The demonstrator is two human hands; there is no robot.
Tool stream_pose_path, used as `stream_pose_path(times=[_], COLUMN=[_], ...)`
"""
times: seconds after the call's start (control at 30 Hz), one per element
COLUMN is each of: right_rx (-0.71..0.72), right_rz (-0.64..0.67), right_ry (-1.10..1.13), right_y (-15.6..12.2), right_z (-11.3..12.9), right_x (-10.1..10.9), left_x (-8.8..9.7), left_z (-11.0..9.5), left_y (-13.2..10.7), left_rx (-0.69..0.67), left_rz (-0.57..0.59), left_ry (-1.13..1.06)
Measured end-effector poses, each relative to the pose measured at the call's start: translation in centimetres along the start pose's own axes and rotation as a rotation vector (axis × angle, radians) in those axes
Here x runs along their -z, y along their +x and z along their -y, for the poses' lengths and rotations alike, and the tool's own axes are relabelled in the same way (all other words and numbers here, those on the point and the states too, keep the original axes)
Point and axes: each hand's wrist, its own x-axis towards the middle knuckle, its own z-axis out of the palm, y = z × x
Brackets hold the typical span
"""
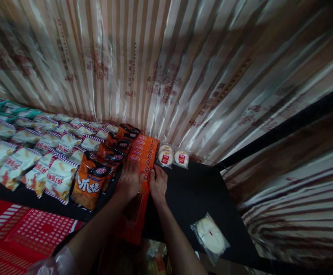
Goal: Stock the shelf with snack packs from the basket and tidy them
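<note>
A long orange strip of snack packets (142,154) lies on the black table (200,191), running from the striped curtain toward me. My left hand (129,179) lies flat on the strip's left side, fingers spread. My right hand (158,184) rests against the strip's right edge with fingers bent down onto it. Just left of the strip lie orange-and-black snack bags (89,183). Beyond my right hand sit two clear packs of round white cakes (172,156).
Rows of white, red-striped snack bags (40,160) cover the left of the table, with green packs (0,105) farther back. A bagged white bun (210,236) lies near the front right. A red patterned cloth (17,229) is at lower left. The shiny striped curtain (166,65) hangs behind.
</note>
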Motion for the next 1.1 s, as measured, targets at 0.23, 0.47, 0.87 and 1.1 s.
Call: stream_pose_path(times=[0.23,0.47,0.87,1.1], right_rx=[-0.024,-0.037,-0.008,-0.018], right_rz=[-0.002,0.008,-0.015,-0.086], right_ry=[0.015,0.001,0.013,0.045], right_y=[0.05,0.05,0.01,-0.01], right_z=[-0.06,-0.12,-0.04,-0.45], right_x=[-0.31,-0.32,-0.33,-0.15], left_x=[0.39,0.62,0.77,0.88], left_z=[-0.06,-0.15,-0.36,-0.19], left_y=[0.11,0.16,0.14,-0.05], left_rx=[0.006,0.005,0.013,0.001], left_rz=[0.025,0.049,0.022,0.042], left_ry=[0.001,0.036,0.052,0.054])
